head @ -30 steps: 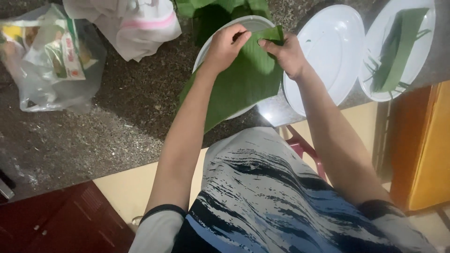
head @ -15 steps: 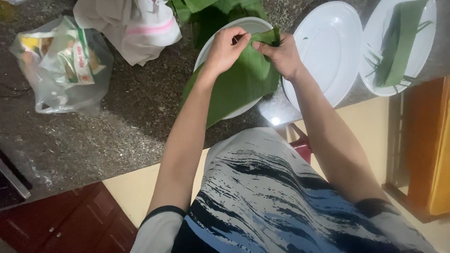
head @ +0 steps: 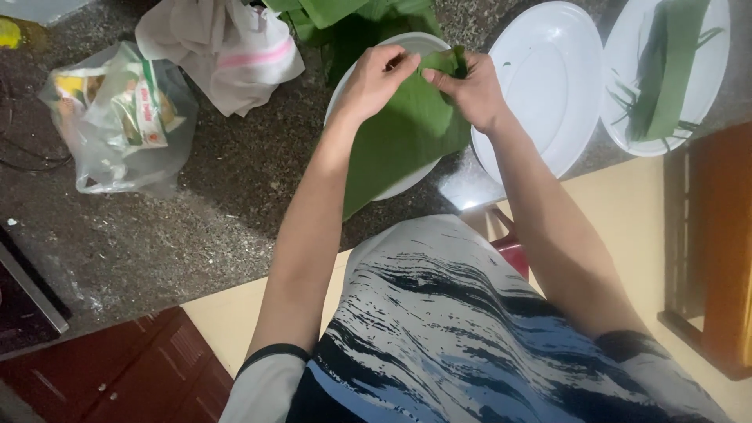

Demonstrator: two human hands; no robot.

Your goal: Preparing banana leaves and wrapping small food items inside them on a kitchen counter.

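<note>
bare dark counter [head: 227, 204] left of plate, plastic bag [head: 117, 117] and cloth [head: 223, 51] beyond, empty white plate [head: 548, 86] crowding right

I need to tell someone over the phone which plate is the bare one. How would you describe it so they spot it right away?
On the dark speckled counter three white oval plates sit in a row. The bare plate is the middle one, just past the right hand. Its neighbours both carry green: a big leaf on one, a folded leaf strip on the other.
</note>
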